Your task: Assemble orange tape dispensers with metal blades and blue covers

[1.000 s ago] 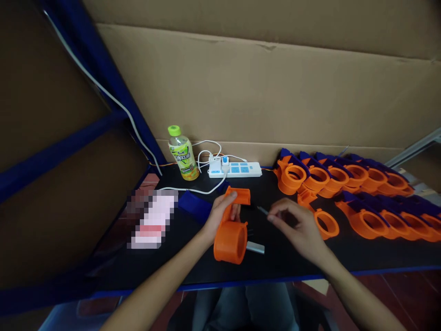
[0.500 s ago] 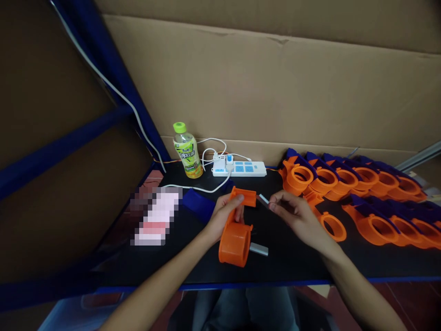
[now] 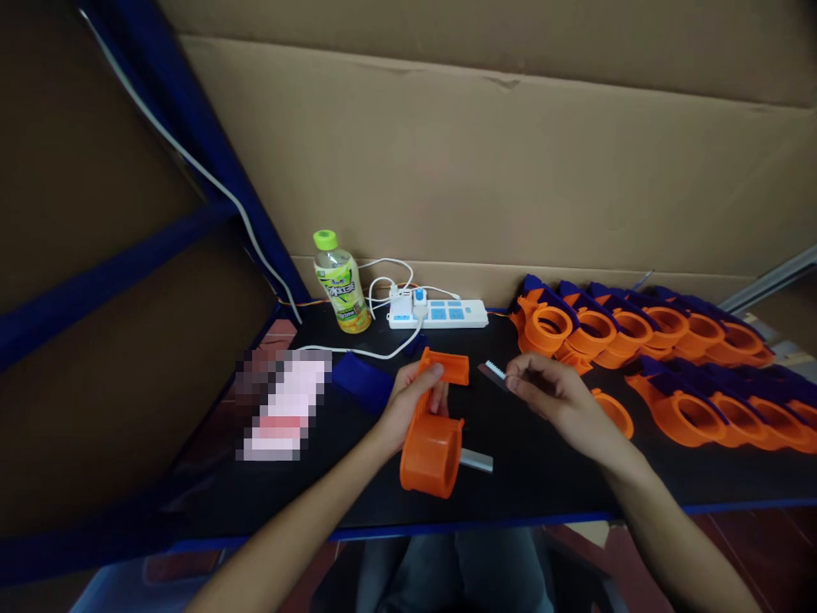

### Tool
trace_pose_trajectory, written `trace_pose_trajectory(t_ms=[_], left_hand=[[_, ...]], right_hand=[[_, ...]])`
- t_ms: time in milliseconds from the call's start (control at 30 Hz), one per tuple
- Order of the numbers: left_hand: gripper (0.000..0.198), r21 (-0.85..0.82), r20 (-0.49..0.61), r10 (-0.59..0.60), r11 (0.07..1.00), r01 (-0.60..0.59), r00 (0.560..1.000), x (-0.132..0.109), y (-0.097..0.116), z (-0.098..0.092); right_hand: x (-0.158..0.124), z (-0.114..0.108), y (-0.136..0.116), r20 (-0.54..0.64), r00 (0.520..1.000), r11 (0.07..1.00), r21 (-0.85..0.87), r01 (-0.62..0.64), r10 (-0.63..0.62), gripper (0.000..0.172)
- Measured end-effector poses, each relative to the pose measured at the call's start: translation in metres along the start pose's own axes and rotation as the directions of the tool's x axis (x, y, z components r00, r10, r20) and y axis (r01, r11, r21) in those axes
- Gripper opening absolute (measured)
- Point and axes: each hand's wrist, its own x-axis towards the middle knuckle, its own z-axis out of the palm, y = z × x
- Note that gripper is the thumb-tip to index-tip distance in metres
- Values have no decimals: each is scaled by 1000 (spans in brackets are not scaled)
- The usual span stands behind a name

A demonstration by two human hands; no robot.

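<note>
My left hand (image 3: 408, 402) grips an orange plastic tape dispenser body (image 3: 432, 443), holding it tilted above the black tabletop (image 3: 542, 477), its round ring end toward me. Pinched in my right hand (image 3: 554, 400) is a small serrated metal blade (image 3: 493, 371), its toothed end close to the dispenser's upper front end (image 3: 452, 368). Blade and dispenser are a little apart. Under the dispenser, another flat metal piece (image 3: 476, 461) lies on the table.
Two rows of orange-and-blue dispensers (image 3: 664, 340) fill the right side, with a loose orange ring part (image 3: 614, 410) near my right wrist. A blue part (image 3: 361, 380), a green-capped drink bottle (image 3: 339, 284), a white power strip (image 3: 439, 313) with cables and a cardboard wall (image 3: 485, 170) sit behind.
My right hand lifted from the table with the small blade and brought it left and up toward the dispenser's front end. My left hand kept hold of the dispenser, tilting it slightly.
</note>
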Motion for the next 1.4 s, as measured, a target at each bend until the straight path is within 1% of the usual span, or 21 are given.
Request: trace_pose_trajectory(t_ms=[167,333,433,567,633,700,767,900,967,1067,1133,1267,1400], left_hand=[[53,10,37,-22,1000,22,999,-1,1,-1],[52,0,23,-21,1000,21,1000,0,-3,-2],[54,21,34,-24,1000,23,999,0,-4,-4],[58,58,89,-31,998,26,996,-2,-2,-3],[58,52,62,-17,999,14,998,-3,0,-1],[57,33,6,4,999,-4,1000,-4,1,2],[58,7,-41,32,999,-32,999,-5,0,5],[55,2,-88,88,996,-88,992,-6,-4,4],[50,12,-91,100,995,-100,991,-6,-5,2],[47,10,-71,92,996,-92,993,-8,-8,0],[47,7,-60,83,997,-82,995,-9,-8,2],[49,2,-76,76,997,-76,994,-12,-6,7],[50,42,-75,63,997,-60,995,-14,-1,8]], right_hand=[[4,5,-1,6,1000,1000,12,18,-18,25],[7,9,-3,29,999,1000,-8,29,-28,26],[7,5,-7,54,998,996,-73,42,-38,27],[14,-7,-25,137,990,969,-237,73,-41,21],[19,-12,-35,180,983,952,-295,88,-35,17],[24,-14,-43,206,978,950,-298,91,-29,15],[27,-12,-45,197,980,959,-272,85,-31,13],[29,-6,-44,167,985,971,-222,82,-45,15],[29,-7,-43,177,983,973,-216,77,-38,17],[31,-13,-44,229,973,970,-233,73,-19,19],[33,-18,-46,260,965,961,-264,85,-13,19],[34,-24,-51,270,962,937,-326,124,-34,20],[37,-28,-54,316,948,943,-309,121,-18,17]])
